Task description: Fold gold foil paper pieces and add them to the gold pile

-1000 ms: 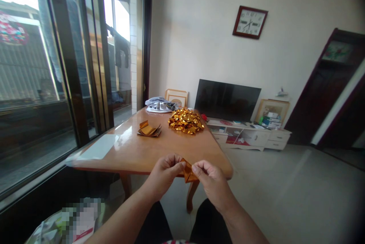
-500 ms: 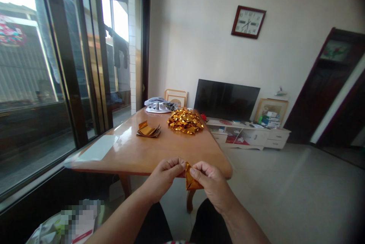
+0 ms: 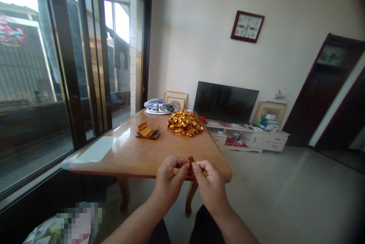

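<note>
My left hand and my right hand meet just in front of the near edge of a wooden table. Both pinch one small folded piece of gold foil paper between thumb and fingertips; most of it is hidden by the fingers. On the table lie a small stack of flat gold foil sheets and, farther back, a heap of folded gold foil pieces.
A white sheet lies at the table's left edge by the glass sliding doors. Folded cloth sits at the far end. Behind stand a television on a white cabinet and a wall clock. Tiled floor lies to the right.
Both hands have drawn closer together and turned the gold piece; less of it shows between the fingers than before. The view has dipped a little.
</note>
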A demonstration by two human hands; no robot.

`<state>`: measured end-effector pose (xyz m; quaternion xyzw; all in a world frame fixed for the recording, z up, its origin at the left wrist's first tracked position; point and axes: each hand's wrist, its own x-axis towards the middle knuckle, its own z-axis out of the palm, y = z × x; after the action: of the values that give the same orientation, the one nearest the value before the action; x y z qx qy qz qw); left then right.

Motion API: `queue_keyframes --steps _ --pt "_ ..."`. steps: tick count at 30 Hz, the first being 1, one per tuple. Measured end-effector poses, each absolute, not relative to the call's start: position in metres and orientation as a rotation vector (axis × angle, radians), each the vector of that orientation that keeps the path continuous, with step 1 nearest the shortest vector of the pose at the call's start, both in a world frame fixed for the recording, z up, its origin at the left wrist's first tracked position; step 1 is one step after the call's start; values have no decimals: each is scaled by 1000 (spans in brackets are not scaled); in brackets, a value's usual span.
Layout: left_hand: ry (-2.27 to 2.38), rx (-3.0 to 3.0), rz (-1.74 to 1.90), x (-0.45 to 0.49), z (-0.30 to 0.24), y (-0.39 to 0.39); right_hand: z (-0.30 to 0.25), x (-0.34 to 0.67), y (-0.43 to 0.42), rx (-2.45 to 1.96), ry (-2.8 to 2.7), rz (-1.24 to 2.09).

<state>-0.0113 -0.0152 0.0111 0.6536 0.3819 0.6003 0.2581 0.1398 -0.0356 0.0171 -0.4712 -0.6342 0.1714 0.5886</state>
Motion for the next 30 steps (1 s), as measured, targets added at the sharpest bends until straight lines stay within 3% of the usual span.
queue_keyframes --steps 18,30 --pt "1026 1486 1669 4 6 -11 3 137 -25 -1097 -1652 -89" --pt "984 1365 1639 10 -4 -8 -1 137 -24 -1130 -1671 -223"
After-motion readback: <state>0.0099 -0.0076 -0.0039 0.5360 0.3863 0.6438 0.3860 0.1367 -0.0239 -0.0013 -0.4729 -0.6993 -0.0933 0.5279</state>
